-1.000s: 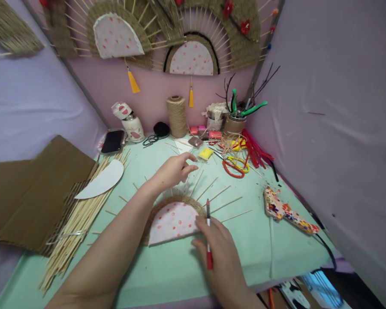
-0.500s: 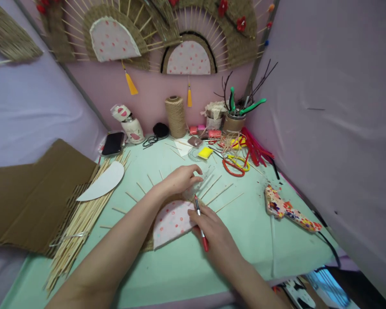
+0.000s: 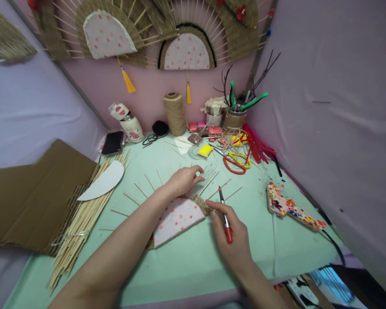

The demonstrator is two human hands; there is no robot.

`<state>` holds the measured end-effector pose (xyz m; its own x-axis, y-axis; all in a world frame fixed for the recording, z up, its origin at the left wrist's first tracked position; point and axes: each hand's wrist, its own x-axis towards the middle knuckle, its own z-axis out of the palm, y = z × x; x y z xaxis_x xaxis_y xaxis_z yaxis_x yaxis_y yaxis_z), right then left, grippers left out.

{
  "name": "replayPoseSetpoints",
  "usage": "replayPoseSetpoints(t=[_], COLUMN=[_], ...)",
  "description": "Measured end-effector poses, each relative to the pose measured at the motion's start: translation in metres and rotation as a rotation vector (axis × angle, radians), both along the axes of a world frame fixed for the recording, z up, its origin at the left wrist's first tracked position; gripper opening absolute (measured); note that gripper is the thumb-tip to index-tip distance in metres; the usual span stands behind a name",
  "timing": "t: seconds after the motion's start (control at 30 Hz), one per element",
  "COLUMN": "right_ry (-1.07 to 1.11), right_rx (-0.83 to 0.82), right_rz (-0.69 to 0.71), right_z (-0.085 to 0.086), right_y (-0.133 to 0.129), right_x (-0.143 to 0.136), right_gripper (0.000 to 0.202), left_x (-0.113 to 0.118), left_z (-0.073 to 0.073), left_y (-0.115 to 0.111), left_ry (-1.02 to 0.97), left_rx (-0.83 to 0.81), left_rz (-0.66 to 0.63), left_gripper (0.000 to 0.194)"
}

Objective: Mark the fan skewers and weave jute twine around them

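Note:
A half-round fan piece (image 3: pixel 178 221) with dotted white cloth and a jute rim lies on the pale green table, thin sticks fanning out from its curved edge. My left hand (image 3: pixel 185 180) reaches over its top, fingers bent around a clear, ruler-like strip (image 3: pixel 209 171) that is hard to make out. A red and silver pen (image 3: pixel 225 219) rests in my right hand (image 3: pixel 230 227), its red tip pointing up and away. The fingertips of that hand are beside the jute rim at the fan's right end.
Bundled sticks (image 3: pixel 80 227), a white paper shape (image 3: pixel 103 182) and cardboard (image 3: pixel 35 197) lie left. Scissors (image 3: pixel 234 165), jute twine (image 3: pixel 174 113) and a jar with pliers (image 3: pixel 234 120) stand or lie behind. A floral glue gun (image 3: pixel 291 208) is at right.
My right hand has moved right with the pen, from over the cloth to the fan's right end, uncovering more of the cloth and rim. My left hand has barely moved.

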<state>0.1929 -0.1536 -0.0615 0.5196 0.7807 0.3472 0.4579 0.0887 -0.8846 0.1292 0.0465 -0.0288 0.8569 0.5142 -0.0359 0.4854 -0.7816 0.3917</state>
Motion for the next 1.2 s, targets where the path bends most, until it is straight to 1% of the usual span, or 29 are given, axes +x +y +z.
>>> replayPoseSetpoints(t=[0.13, 0.63, 0.8, 0.87, 0.93, 1.07, 1.2], right_ry=[0.029, 0.085, 0.168, 0.217, 0.219, 0.154, 0.226], right_rx=[-0.007, -0.028, -0.026, -0.041, -0.044, -0.014, -0.019], right_rz=[-0.006, 0.004, -0.033, -0.047, -0.070, -0.106, -0.152], right_z=[-0.001, 0.000, -0.002, -0.004, -0.005, 0.000, 0.006], right_y=[0.000, 0.003, 0.001, 0.001, 0.001, 0.005, 0.013], right_x=[-0.001, -0.001, -0.001, 0.001, 0.004, 0.012, 0.015], right_gripper=[0.021, 0.020, 0.022, 0.026, 0.031, 0.028, 0.025], left_x=[0.001, 0.005, 0.005, 0.005, 0.005, 0.005, 0.006], left_z=[-0.003, -0.004, -0.006, -0.005, -0.004, -0.003, -0.005], left_y=[0.000, -0.003, -0.003, -0.004, -0.004, -0.005, -0.005], left_ry=[0.009, -0.022, 0.007, 0.013, 0.020, 0.031, 0.042], left_rx=[0.003, -0.015, -0.018, -0.020, -0.023, -0.026, -0.028], left_rz=[-0.010, -0.037, -0.020, -0.020, -0.023, -0.020, -0.020], left_gripper=[0.032, 0.030, 0.032, 0.033, 0.033, 0.034, 0.034])
